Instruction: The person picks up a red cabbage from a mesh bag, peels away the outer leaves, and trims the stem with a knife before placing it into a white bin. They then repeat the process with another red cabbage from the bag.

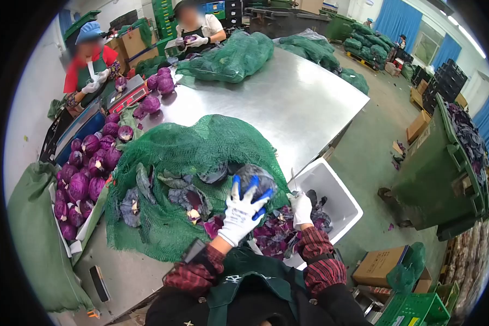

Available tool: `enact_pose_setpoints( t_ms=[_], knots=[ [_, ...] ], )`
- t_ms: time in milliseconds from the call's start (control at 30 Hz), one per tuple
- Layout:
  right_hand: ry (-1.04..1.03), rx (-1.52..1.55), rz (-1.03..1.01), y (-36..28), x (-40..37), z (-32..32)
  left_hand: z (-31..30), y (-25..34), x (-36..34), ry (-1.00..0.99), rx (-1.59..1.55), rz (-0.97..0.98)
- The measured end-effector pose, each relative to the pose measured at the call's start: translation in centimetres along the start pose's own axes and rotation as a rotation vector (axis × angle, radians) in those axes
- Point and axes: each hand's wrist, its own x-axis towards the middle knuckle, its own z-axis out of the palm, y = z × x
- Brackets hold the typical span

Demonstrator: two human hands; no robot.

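The left hand (243, 209) is clamping down, fingers spread, on the round dark-purple cabbage (258, 178) lying just ahead of it. The right hand (301, 209), just right of the cabbage, is closing round what looks like a thin knife (292, 175) that is pointing up.

A single head-worn fisheye camera looks forward and steeply down, close over the steel counter (288, 103), the room curving around.
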Motion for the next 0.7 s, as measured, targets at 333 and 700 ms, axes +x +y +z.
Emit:
enact_pose_setpoints(
  t_ms=[333, 700],
  knots=[
    [-0.206, 0.647, -0.143, -9.0, -4.8, -5.4, -0.4, -1.1, -2.6, 0.170, -0.306, 0.185],
    [-0.155, 0.454, -0.114, -6.3, -6.0, -4.9, -0.2, -4.1, 3.2, -0.016, -0.596, -0.188]
  ],
)
